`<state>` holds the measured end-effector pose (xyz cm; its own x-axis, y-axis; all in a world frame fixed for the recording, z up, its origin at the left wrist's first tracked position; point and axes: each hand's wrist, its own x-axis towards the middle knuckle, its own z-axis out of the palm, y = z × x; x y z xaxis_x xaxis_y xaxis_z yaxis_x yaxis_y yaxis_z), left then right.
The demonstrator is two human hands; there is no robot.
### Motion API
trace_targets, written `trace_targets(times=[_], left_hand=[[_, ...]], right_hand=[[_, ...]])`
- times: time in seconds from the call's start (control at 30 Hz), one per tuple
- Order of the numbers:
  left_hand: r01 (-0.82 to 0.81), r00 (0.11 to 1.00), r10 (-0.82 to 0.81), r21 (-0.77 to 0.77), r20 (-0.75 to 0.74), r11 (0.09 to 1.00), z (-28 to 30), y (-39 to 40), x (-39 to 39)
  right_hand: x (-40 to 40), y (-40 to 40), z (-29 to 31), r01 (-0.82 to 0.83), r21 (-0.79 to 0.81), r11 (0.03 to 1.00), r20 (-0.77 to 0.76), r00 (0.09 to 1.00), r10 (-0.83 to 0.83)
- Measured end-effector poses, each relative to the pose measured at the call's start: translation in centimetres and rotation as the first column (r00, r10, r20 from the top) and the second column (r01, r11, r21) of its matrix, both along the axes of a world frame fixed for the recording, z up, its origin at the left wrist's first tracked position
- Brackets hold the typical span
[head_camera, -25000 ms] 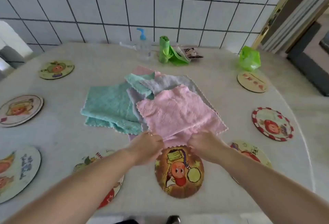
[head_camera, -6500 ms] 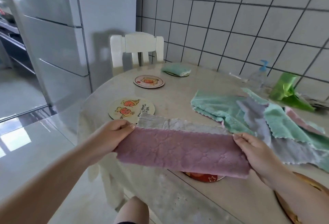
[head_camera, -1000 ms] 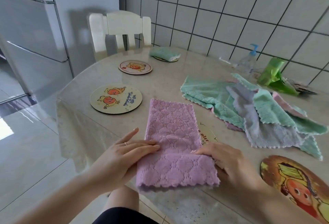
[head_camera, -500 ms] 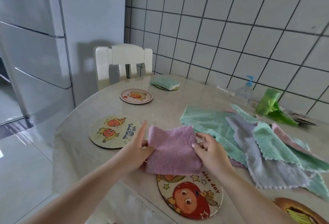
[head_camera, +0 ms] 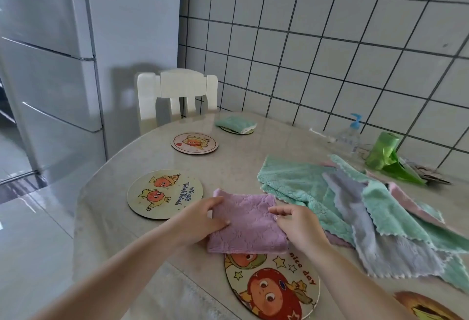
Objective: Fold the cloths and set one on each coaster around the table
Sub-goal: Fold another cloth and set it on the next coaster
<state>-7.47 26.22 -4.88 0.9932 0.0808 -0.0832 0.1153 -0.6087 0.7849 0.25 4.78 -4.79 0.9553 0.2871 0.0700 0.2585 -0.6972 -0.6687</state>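
Pink cloth: your folded pink cloth lies on the table, its near edge overlapping the far rim of the "nice day" coaster.
Left hand: your left hand grips the cloth's left edge, thumb on top.
Right hand: your right hand pinches the cloth's right edge.
Cloth pile: unfolded green, grey and pink cloths sprawl right of the pink cloth.
Far coaster: a folded green cloth sits on a coaster beyond the pink cloth, near the chair.
Bare coasters: two coasters lie left of and beyond the pink cloth.
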Motion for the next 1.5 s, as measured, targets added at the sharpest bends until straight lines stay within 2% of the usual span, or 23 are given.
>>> trace_targets(times=[0.1, 0.23, 0.33, 0.43, 0.5, 0.57, 0.67, 0.8, 0.9, 1.0, 1.13, 1.2, 1.33, 1.5], left_hand=[[-0.004, 1.000, 0.004, 0.064, 0.002, 0.998, -0.2, -0.1, 0.4], [-0.054, 0.996, 0.048, 0.077, 0.070, 0.996, 0.2, -0.2, -0.1], [-0.186, 0.965, 0.129, 0.244, 0.230, 0.952, 0.6, 0.0, -0.9], [-0.156, 0.943, 0.028, 0.364, 0.332, 0.918, 0.8, -1.2, -0.9], [-0.076, 0.946, -0.078, 0.448, 0.316, 0.891, 0.5, -2.6, -0.3], [-0.006, 0.954, -0.156, 0.538, 0.256, 0.843, -0.2, -3.3, 0.5], [0.053, 0.978, -0.165, 0.613, 0.127, 0.788, -1.6, -2.8, 1.1], [0.098, 0.983, -0.176, 0.668, 0.051, 0.738, -2.2, -2.2, 1.0], [0.097, 0.984, -0.171, 0.665, 0.046, 0.740, -1.8, -2.4, 1.0], [0.076, 0.982, -0.168, 0.635, 0.085, 0.769, -1.2, -2.1, 0.4], [-0.103, 0.969, -0.033, 0.527, 0.243, 0.843, -0.2, -0.4, -1.7], [-0.170, 0.962, 0.031, 0.510, 0.270, 0.844, -0.2, 0.6, -2.8], [-0.151, 0.976, 0.050, 0.498, 0.210, 0.854, -0.7, 1.1, -3.2], [-0.075, 0.988, 0.011, 0.413, 0.154, 0.908, -0.3, 0.0, -2.5]], right_hand=[[0.5, 0.3, 0.2, -0.005, -0.033, 0.999, -0.013, 1.000, 0.005], [0.8, 0.3, 0.5, -0.012, -0.070, 0.997, -0.035, 0.999, 0.009], [0.5, -0.1, 1.5, -0.014, -0.174, 0.985, 0.087, 0.996, 0.029], [-0.6, 1.0, 2.5, -0.087, -0.272, 0.958, 0.185, 0.973, 0.140], [-1.5, 2.7, 2.4, -0.160, -0.386, 0.909, 0.168, 0.956, 0.239], [-1.9, 3.9, 1.6, -0.214, -0.519, 0.827, 0.085, 0.950, 0.299], [-1.4, 3.9, 0.4, -0.252, -0.597, 0.762, -0.070, 0.962, 0.264], [-0.7, 2.2, 0.0, -0.232, -0.659, 0.715, -0.110, 0.971, 0.214], [-0.6, 1.6, 0.0, -0.213, -0.661, 0.720, -0.096, 0.975, 0.200], [-0.6, 1.4, -0.2, -0.183, -0.616, 0.766, -0.037, 0.978, 0.204], [-0.8, -0.6, -0.1, -0.120, -0.491, 0.863, 0.112, 0.974, 0.199], [-0.8, -1.8, 0.1, -0.111, -0.405, 0.908, 0.130, 0.975, 0.177], [-1.1, -2.1, 0.6, -0.126, -0.274, 0.953, 0.089, 0.984, 0.156], [-1.3, -0.5, 0.3, -0.162, -0.320, 0.933, 0.050, 0.981, 0.188]])
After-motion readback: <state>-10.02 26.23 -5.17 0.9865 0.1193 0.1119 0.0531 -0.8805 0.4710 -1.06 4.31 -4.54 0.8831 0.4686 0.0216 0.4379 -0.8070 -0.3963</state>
